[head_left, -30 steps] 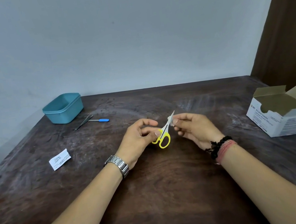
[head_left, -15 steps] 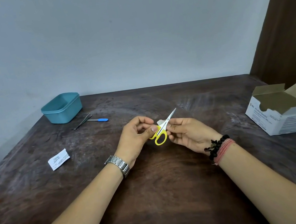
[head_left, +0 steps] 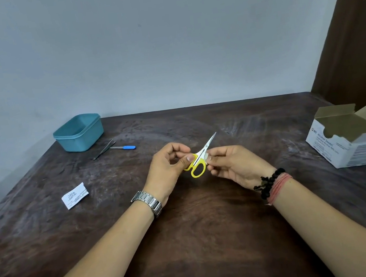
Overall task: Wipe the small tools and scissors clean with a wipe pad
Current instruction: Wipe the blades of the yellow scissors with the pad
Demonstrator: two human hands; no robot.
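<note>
Sliding back down the blades, the wipe pad [head_left: 207,156] is now sitting near the pivot rather than at the tip. I'm watching both hands hovering over the counter [head_left: 194,244], well right of the teal tub [head_left: 79,134]. My left hand [head_left: 167,173] is grasping the scissors [head_left: 201,159] by the yellow loops; my right hand [head_left: 234,166] is pinching the pad against the blades. Blade-wiping is under way, I judge; next I'm needing another stroke tipward.

Dark wooden table [head_left: 205,242], pale wall [head_left: 162,45]
</note>
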